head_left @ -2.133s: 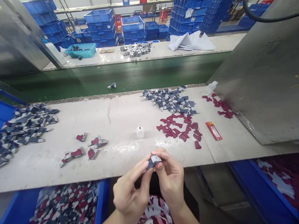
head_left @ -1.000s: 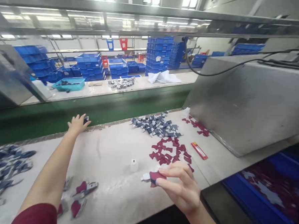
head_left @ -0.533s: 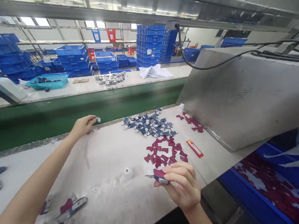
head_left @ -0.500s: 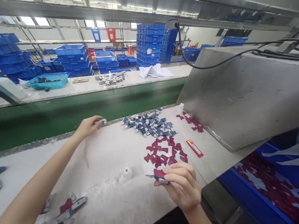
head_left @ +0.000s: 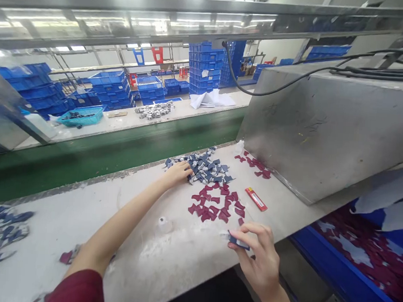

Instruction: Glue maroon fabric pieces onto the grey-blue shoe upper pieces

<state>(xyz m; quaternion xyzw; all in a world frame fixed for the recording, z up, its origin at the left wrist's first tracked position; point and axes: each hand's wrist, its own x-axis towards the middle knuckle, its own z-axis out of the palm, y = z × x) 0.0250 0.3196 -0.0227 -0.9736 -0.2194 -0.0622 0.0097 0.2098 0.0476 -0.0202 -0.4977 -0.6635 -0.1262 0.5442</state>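
Note:
My left hand [head_left: 179, 173] reaches to the near left edge of a pile of small navy-and-white pieces [head_left: 209, 168], its fingers curled down onto a navy piece. My right hand [head_left: 260, 253] is raised over the front of the bench, pinching a small navy-and-white piece [head_left: 239, 241] between thumb and fingers. The held piece is slightly blurred. Between the hands lie loose maroon cut pieces [head_left: 215, 200], flat on the white bench top [head_left: 132, 237]. A small white round object [head_left: 162, 222] stands left of them.
A red packet [head_left: 256, 199] and more maroon scraps [head_left: 257, 165] lie by a metal housing [head_left: 324, 130]. Beyond the bench runs a green belt [head_left: 127, 152]. Navy pieces [head_left: 1, 230] are heaped at far left. A blue crate [head_left: 344, 271] stands lower right. A metal beam crosses overhead.
My left hand has moved right from the belt's edge to the navy-and-white pile; the small pale piece it held no longer shows. Maroon no longer shows on my right hand's piece. The view has shifted.

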